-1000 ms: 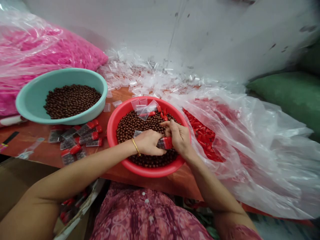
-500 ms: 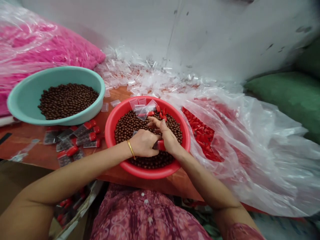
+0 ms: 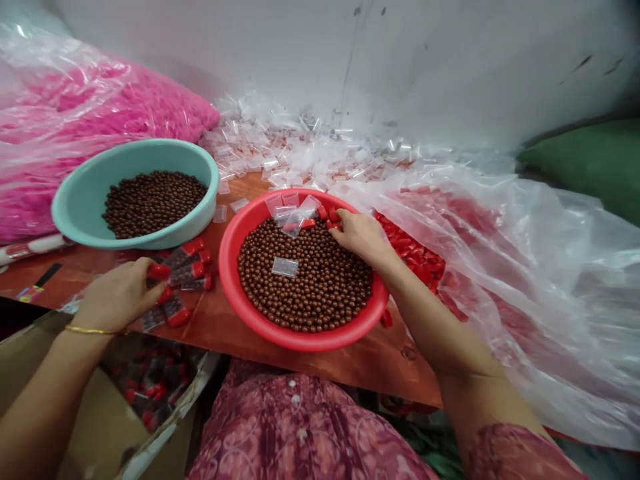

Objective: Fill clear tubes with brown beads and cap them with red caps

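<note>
My left hand [image 3: 117, 293] is at the table's left front, over a pile of small clear containers with red caps [image 3: 187, 272] and dark contents. Its thumb and fingers close about one red-capped container [image 3: 159, 271], whose body is mostly hidden by the hand. My right hand [image 3: 363, 235] reaches to the far right rim of the red basin [image 3: 305, 341]. Its fingertips pinch at a red cap [image 3: 334, 215] among a few others. Brown glossy beads [image 3: 305, 293] fill the basin, with one clear empty container [image 3: 285, 267] lying on them and several more by the far rim.
A teal basin [image 3: 75, 200] of brown beads stands at the left, before a clear bag of pink pieces [image 3: 150, 93]. Clear containers [image 3: 300, 147] lie heaped along the wall. A plastic bag [image 3: 525, 267] with red caps spreads right. A carton [image 3: 150, 440] below holds capped containers.
My left hand has moved from the red basin leftward to the pile, carrying the capped container. My right hand has moved up to the red caps at the far rim.
</note>
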Tool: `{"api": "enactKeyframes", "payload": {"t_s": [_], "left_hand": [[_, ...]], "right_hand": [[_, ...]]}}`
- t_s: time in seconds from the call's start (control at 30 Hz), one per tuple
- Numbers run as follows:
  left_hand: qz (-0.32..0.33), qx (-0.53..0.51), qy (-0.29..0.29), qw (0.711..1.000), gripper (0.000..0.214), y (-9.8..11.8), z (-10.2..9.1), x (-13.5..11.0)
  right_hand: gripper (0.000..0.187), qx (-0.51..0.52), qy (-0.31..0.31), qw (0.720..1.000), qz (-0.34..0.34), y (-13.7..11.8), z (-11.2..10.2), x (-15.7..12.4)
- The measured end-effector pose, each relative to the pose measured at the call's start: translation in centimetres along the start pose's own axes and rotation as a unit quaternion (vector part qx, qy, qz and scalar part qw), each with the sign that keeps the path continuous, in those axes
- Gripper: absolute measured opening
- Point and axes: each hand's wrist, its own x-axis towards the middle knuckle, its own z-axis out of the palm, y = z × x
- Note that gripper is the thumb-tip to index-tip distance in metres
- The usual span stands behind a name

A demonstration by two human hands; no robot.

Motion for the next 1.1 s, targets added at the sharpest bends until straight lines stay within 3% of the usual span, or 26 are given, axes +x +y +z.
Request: {"api": "enactKeyframes", "payload": {"t_s": [0.1, 0.2, 0.27, 0.33, 0.4, 0.5, 0.6, 0.77, 0.93, 1.03, 1.1], "left_hand": [[0.049, 0.037, 0.025, 0.998, 0.035, 2.5, -1.2, 0.1], [0.179, -0.006, 0.021, 0.984, 0.032, 7.8, -2.7, 1.4], [0.277, -0.007, -0.013, 0.961, 0.025, 11.5, -2.7, 2.8], [0.348, 0.019, -0.066, 0.935, 0.02, 14.5, -2.0, 4.3], [0.38, 0.053, -0.1, 0.918, 0.019, 16.6, -0.8, 5.5], [0.404, 0.078, -0.11, 0.905, 0.022, 18.5, 0.5, 6.4], [0.399, 0.076, -0.123, 0.905, 0.024, 20.2, 1.0, 6.2], [0.398, 0.054, -0.182, 0.898, 0.026, 22.8, 1.3, 6.5], [0.303, -0.121, -0.208, 0.922, 0.016, 23.0, 2.3, 8.4], [0.273, -0.307, -0.259, 0.874, 0.013, 22.5, 2.7, 9.2], [0.231, -0.482, -0.292, 0.793, 0.019, 22.0, 2.8, 9.5]], "right_hand": [[0.036, 0.027, 0.039, 0.998, 0.036, 0.3, -0.2, -0.9], [0.036, 0.1, 0.097, 0.988, 0.06, 0.7, -0.1, -2.3], [0.033, 0.224, 0.12, 0.965, 0.064, 1.0, 0.4, -3.4], [0.029, 0.389, 0.119, 0.91, 0.087, 1.2, 1.1, -4.2], [0.025, 0.529, 0.109, 0.834, 0.116, 1.4, 1.7, -4.7], [0.021, 0.636, 0.108, 0.753, 0.129, 1.5, 2.0, -4.9], [0.021, 0.67, 0.109, 0.723, 0.127, 1.4, 1.8, -4.6], [0.02, 0.667, 0.127, 0.725, 0.116, 1.3, 1.7, -4.3], [0.019, 0.683, 0.127, 0.711, 0.105, 1.6, 1.8, -4.3], [0.022, 0.702, 0.129, 0.694, 0.096, 1.7, 1.7, -4.4], [0.027, 0.707, 0.13, 0.69, 0.084, 1.6, 1.7, -4.5]]}}
